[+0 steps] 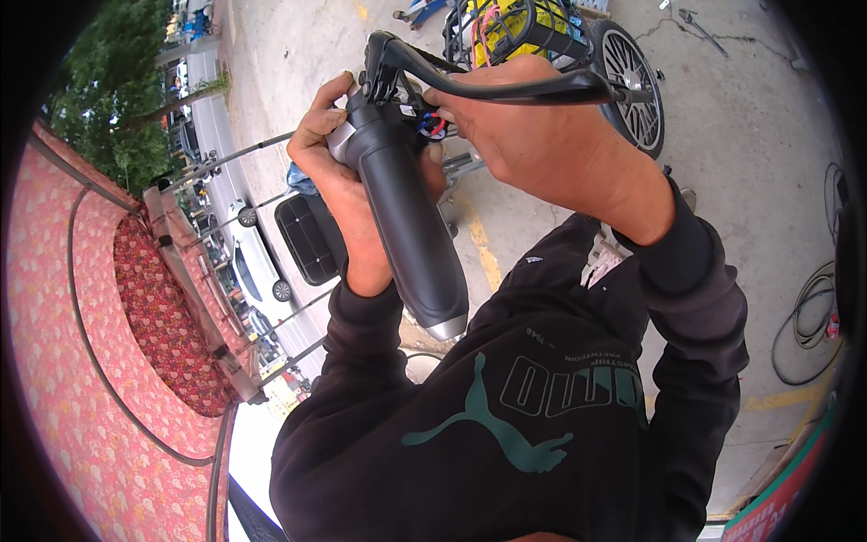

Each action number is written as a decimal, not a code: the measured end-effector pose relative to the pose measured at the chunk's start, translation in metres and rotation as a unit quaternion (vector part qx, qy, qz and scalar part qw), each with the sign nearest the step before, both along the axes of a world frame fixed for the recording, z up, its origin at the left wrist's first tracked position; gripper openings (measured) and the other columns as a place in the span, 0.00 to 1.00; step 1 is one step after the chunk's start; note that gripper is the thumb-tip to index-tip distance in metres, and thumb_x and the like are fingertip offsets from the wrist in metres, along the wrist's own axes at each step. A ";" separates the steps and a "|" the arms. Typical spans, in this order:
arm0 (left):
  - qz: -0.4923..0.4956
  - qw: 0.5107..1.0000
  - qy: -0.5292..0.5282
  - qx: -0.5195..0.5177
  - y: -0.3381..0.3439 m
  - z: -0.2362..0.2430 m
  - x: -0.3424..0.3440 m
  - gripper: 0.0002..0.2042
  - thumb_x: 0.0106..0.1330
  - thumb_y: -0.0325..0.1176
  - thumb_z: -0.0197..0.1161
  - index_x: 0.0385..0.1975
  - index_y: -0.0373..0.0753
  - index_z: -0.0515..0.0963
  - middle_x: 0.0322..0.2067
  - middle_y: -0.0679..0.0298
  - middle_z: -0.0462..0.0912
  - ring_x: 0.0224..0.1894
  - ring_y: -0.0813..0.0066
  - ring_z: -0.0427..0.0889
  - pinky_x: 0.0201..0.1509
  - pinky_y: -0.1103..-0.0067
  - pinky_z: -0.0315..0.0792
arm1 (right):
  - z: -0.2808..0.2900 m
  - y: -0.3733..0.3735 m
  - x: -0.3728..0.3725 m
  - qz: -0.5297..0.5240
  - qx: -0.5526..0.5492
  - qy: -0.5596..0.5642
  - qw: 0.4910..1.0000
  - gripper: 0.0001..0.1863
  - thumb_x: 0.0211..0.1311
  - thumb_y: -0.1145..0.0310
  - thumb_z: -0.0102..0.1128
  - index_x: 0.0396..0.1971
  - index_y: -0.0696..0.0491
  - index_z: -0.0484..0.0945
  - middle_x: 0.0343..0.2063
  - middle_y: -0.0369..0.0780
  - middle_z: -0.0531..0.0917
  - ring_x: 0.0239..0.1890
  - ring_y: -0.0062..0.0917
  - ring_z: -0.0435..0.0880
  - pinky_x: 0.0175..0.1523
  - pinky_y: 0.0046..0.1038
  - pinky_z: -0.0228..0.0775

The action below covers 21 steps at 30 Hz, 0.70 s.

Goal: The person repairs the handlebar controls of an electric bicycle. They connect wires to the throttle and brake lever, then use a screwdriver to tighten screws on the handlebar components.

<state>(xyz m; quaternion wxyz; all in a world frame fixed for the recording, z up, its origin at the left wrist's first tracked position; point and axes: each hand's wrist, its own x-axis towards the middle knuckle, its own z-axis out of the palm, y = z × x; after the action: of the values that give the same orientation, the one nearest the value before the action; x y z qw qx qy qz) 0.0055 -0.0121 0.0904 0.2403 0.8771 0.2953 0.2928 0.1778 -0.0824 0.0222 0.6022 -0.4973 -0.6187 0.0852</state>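
A long black cylindrical housing (402, 235) with a silver end cap hangs tilted toward my chest. My left hand (334, 154) wraps round its upper end at a silver fitting (341, 137), thumb and fingers curled. A curved black bar (488, 90) crosses above it, joined to a black bracket at the housing's top. My right hand (551, 154) is closed beside that bracket, under the bar, with its fingertips at short red and blue wires (432, 126). Those fingertips are partly hidden, so I cannot make out exactly what they pinch.
A spoked wheel (632, 81) and a black basket (506, 27) with yellow contents lie beyond my hands. Wrenches (703, 32) and a coiled hose (804, 316) are on the concrete. A dark padded seat (302, 239), a pink floral canopy (81, 316) and a street with a white car (257, 262) are leftward.
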 end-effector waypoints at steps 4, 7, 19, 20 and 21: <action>0.003 1.000 0.013 0.017 0.000 0.000 -0.002 0.40 0.49 0.26 0.78 0.57 0.37 0.54 0.65 0.45 0.61 0.51 0.69 0.73 0.55 0.77 0.71 | 0.007 -0.005 -0.005 -0.039 0.023 -0.006 0.999 0.06 0.46 0.77 0.65 0.26 0.56 0.78 0.21 0.47 0.80 0.29 0.46 0.84 0.35 0.41 0.78; 0.017 0.999 -0.010 -0.033 -0.004 0.000 0.005 0.39 0.50 0.25 0.77 0.57 0.37 0.54 0.65 0.45 0.61 0.53 0.68 0.73 0.55 0.77 0.71 | 0.009 -0.005 -0.015 -0.050 -0.028 0.042 0.997 0.05 0.49 0.77 0.64 0.28 0.58 0.80 0.23 0.48 0.82 0.29 0.46 0.85 0.36 0.41 0.78; 0.036 0.999 -0.008 0.022 -0.008 -0.001 0.003 0.31 0.58 0.18 0.70 0.59 0.37 0.61 0.60 0.50 0.72 0.56 0.58 0.78 0.58 0.68 0.77 | -0.011 -0.004 -0.057 -0.043 0.003 0.395 0.918 0.09 0.59 0.76 0.60 0.37 0.63 0.85 0.30 0.53 0.86 0.34 0.46 0.87 0.41 0.39 0.79; 0.047 0.999 -0.006 -0.010 -0.012 0.003 0.006 0.30 0.59 0.18 0.69 0.60 0.37 0.61 0.60 0.51 0.72 0.56 0.57 0.78 0.57 0.67 0.78 | -0.014 -0.001 -0.059 -0.049 0.011 0.385 0.921 0.08 0.60 0.76 0.60 0.35 0.61 0.86 0.28 0.52 0.85 0.33 0.46 0.87 0.41 0.41 0.78; 0.063 0.998 0.013 0.008 -0.014 0.006 0.008 0.30 0.59 0.19 0.69 0.59 0.37 0.62 0.59 0.51 0.73 0.56 0.56 0.78 0.56 0.66 0.79 | -0.012 0.000 -0.058 -0.051 0.018 0.398 0.916 0.07 0.60 0.75 0.59 0.33 0.60 0.85 0.27 0.52 0.85 0.33 0.46 0.86 0.40 0.42 0.78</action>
<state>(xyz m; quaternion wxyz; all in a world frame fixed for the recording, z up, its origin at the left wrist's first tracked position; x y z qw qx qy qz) 0.0134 -0.0258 0.0962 0.2105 0.8625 0.3506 0.2982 0.1198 -0.0821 0.0098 0.8111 -0.4420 -0.3030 0.2345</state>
